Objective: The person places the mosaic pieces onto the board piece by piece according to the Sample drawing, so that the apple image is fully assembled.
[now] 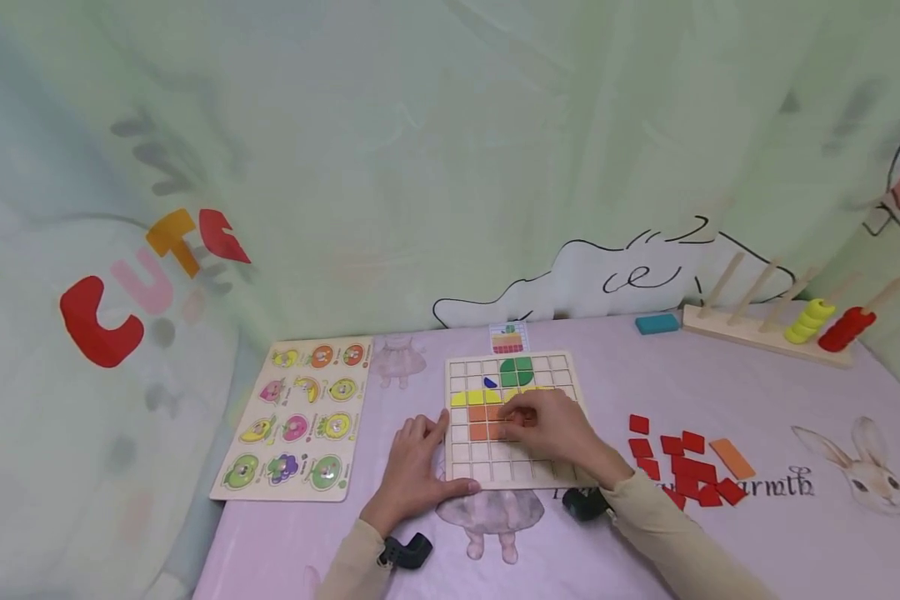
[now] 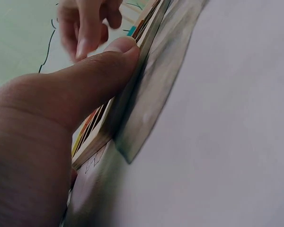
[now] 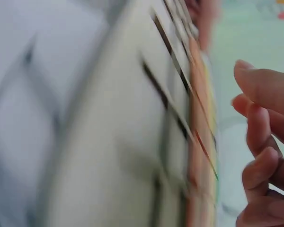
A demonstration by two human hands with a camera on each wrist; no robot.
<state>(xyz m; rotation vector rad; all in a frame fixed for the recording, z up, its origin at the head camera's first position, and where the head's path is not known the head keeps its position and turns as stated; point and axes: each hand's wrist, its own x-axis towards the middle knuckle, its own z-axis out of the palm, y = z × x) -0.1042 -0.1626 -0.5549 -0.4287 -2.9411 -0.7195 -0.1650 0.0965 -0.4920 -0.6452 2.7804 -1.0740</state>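
Flat orange rectangle blocks (image 1: pixel 483 432) lie in a pale wooden grid board (image 1: pixel 506 476) on the desk (image 1: pixel 765 387), where the spread left hand (image 1: pixel 417 467) steadies one corner, and the loosely curled right hand (image 1: pixel 549 427), holding nothing I can see, should press them flat gently.

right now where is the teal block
The teal block lies toward the back right in the head view, just left of the peg rack.
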